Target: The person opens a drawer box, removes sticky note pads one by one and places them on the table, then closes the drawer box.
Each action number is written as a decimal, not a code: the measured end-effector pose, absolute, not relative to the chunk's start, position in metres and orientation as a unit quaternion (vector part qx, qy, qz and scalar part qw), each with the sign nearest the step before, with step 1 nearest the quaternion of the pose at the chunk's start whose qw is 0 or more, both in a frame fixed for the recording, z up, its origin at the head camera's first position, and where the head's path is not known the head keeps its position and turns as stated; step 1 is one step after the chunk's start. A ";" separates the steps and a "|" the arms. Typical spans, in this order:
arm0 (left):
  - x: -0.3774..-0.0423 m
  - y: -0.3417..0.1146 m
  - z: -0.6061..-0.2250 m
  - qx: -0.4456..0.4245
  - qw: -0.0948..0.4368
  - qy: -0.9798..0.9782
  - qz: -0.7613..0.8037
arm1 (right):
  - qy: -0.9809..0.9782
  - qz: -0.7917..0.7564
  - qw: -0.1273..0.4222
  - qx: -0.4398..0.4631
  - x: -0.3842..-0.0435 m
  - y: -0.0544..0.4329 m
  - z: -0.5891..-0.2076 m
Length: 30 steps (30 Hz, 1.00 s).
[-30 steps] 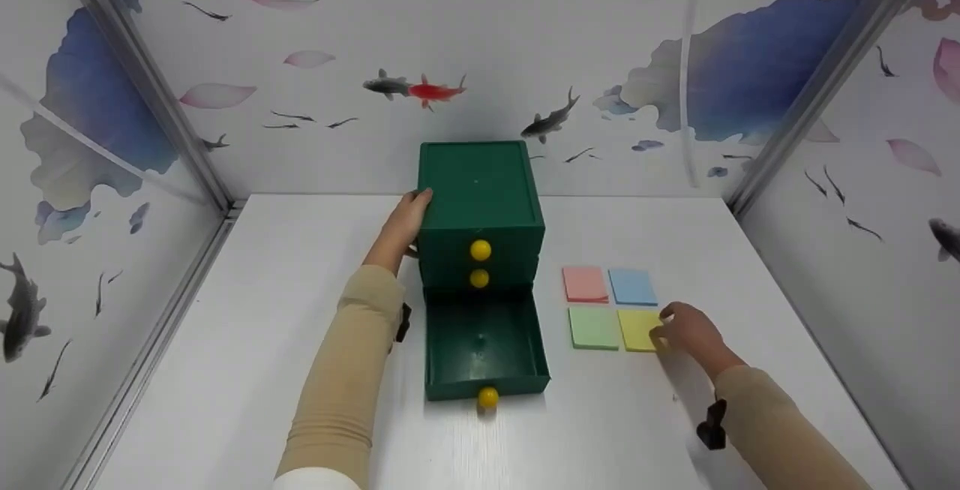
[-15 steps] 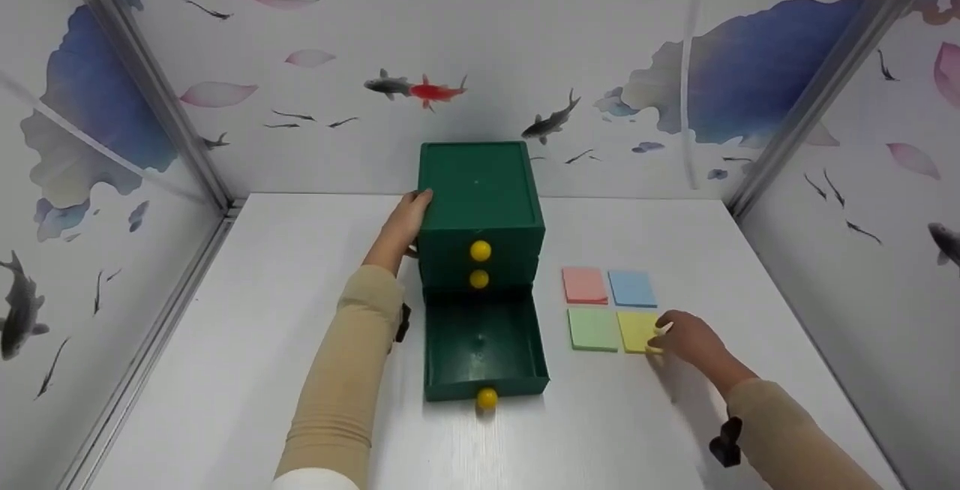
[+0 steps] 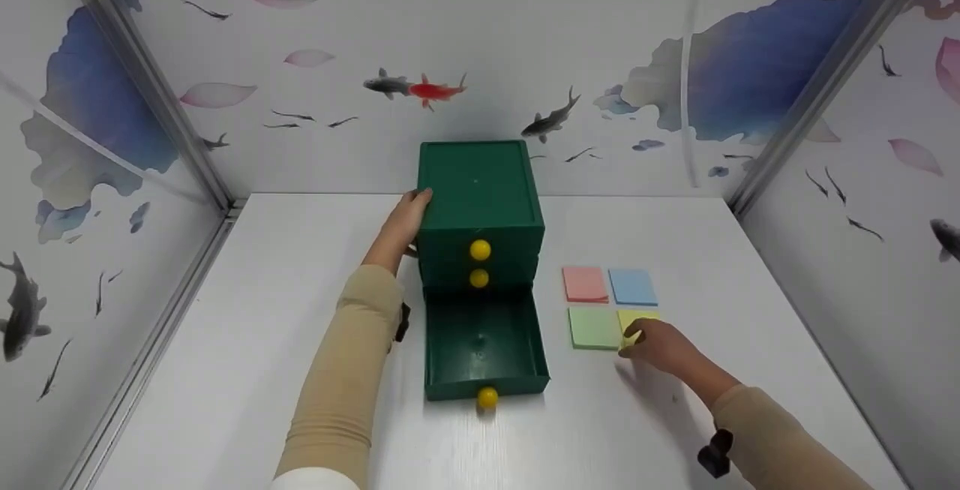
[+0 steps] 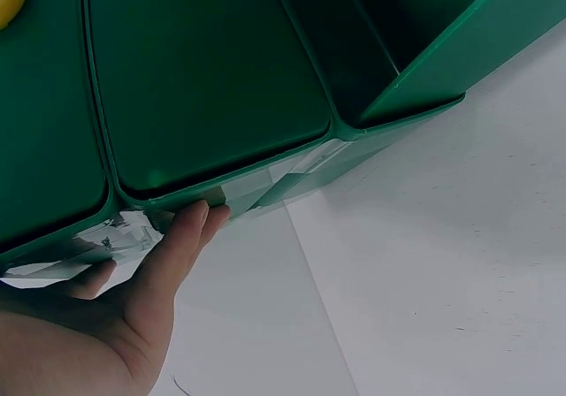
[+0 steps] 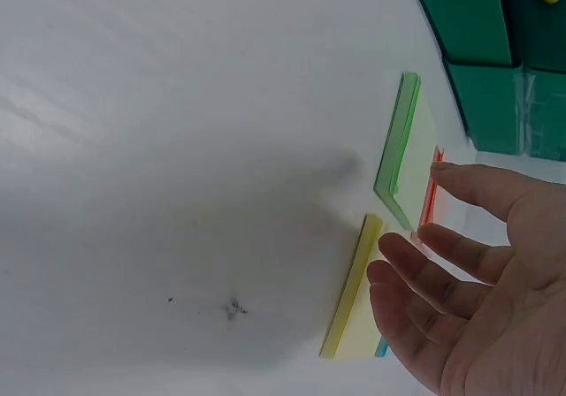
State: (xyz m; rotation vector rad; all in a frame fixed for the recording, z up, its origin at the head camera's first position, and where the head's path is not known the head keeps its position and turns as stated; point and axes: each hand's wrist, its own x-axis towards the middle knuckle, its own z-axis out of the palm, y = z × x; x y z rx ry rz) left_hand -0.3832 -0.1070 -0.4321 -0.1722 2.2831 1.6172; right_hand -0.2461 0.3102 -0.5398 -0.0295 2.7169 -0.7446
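A green cabinet (image 3: 476, 190) with yellow round knobs has its lowest drawer (image 3: 480, 351) pulled out, nothing inside it. My left hand (image 3: 405, 221) rests against the cabinet's left side; the left wrist view shows fingers (image 4: 181, 241) extended along that wall. Over the front part of the yellow sticky-note pad (image 3: 639, 315) is my right hand (image 3: 669, 349), partly covering it. In the right wrist view its fingers (image 5: 420, 268) are loosely bent with nothing between them, and the thumb points toward the green sticky-note pad (image 3: 594, 328).
Behind the green and yellow pads lie a pink pad (image 3: 585, 284) and a blue pad (image 3: 633, 287), making a two-by-two block right of the drawer. The white table (image 3: 300, 325) is enclosed by printed panels (image 3: 480, 40) at the back and sides.
My right hand has shifted left, from the yellow pad's right edge to over its front part. The left hand, cabinet and pads stay in place.
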 end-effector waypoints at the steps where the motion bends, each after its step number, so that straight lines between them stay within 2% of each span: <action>1: -0.383 -0.107 -0.432 -0.059 0.169 0.803 0.569 | 0.951 -0.264 0.162 -0.015 -0.245 0.308 -0.539; 30: -0.383 -0.107 -0.431 -0.064 0.168 0.801 0.571 | 0.936 -0.279 0.210 -0.035 -0.222 0.237 -0.542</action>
